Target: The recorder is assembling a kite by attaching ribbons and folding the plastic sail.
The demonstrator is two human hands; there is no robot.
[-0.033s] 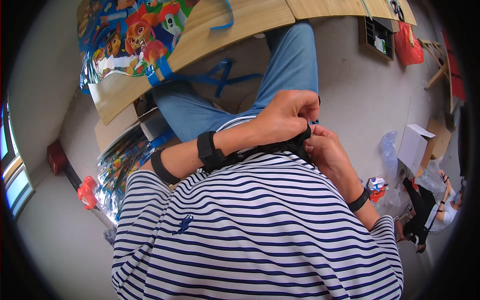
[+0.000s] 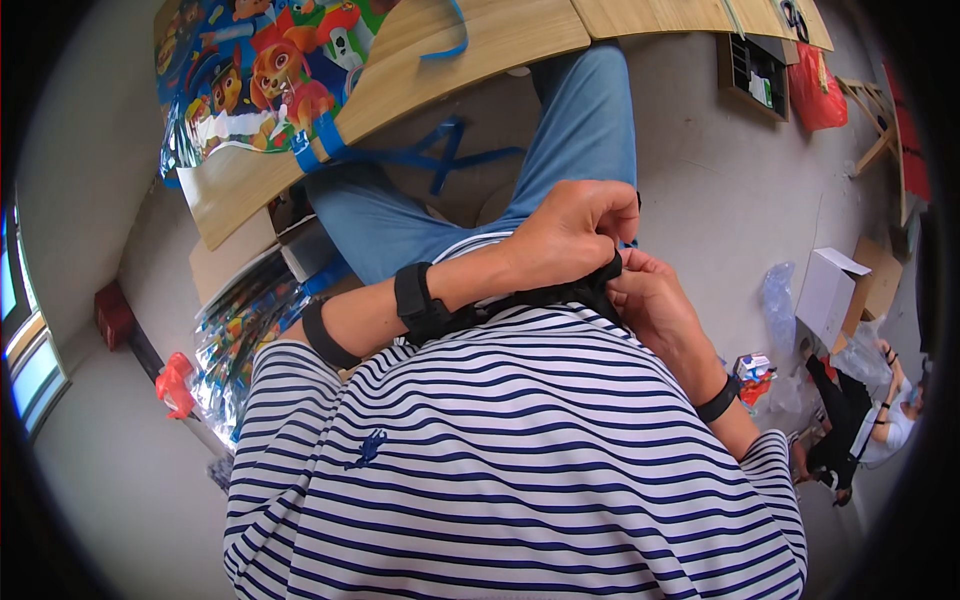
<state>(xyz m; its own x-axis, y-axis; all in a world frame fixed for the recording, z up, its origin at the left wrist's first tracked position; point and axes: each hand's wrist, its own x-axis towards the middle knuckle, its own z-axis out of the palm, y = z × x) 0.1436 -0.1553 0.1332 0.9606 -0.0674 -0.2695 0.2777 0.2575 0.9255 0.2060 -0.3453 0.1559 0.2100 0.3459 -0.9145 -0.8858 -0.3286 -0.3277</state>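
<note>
My left hand [image 2: 568, 235] reaches across my waist to the right side, its fingers bent and pinching a black strap [image 2: 605, 270]. Just below it, my right hand [image 2: 658, 303] has its fingertips on the same black strap, thumb and fingers drawn together. The strap seems to belong to a black band [image 2: 560, 294] around my waist, over a striped shirt [image 2: 520, 420]. Part of it is covered by my hands, and the exact spot they grip is hidden. Black bands circle both of my forearms.
Ahead stands a wooden table [image 2: 520, 30] bearing a colourful cartoon-printed sheet [image 2: 270, 70] and blue strapping. Shiny printed packages [image 2: 245, 340] lie to the left. To the right are an open carton [image 2: 830, 300], a red plastic bag [image 2: 818, 90] and another person [image 2: 860, 420].
</note>
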